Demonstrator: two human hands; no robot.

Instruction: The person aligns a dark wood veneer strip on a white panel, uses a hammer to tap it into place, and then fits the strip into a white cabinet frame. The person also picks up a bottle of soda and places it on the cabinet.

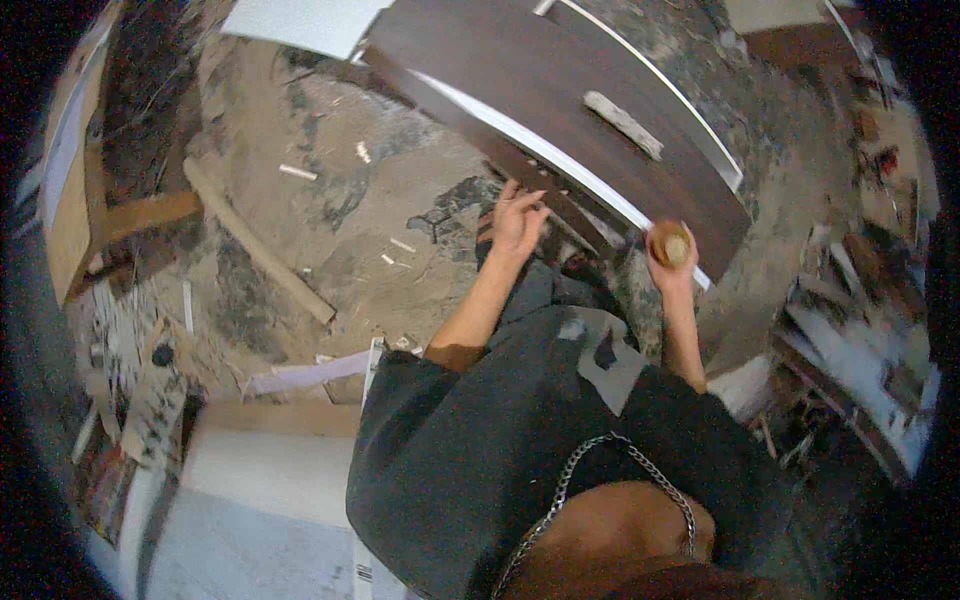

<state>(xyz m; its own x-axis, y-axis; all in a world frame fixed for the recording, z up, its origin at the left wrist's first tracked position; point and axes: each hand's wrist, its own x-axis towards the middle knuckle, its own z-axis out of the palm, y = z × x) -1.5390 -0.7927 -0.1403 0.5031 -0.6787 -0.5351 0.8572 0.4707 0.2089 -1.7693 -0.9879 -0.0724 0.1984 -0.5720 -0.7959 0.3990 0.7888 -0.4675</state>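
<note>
A dark brown board lies ahead of me, slanting from upper left to lower right. A white strip runs along its near side. My right hand is closed round a round brown object with a pale centre, blurred, at the strip's right end. I cannot tell its kind. To the left, my left hand is raised by the board's near edge, fingers apart, holding nothing I can see. Whether it touches the edge is unclear. A rough, pale, stick-like piece rests on top of the board.
On the dirty floor at left lie a long cardboard-coloured tube and small offcuts. A wooden frame piece stands at far left. White panels are at lower left. Stacked scraps crowd the right side.
</note>
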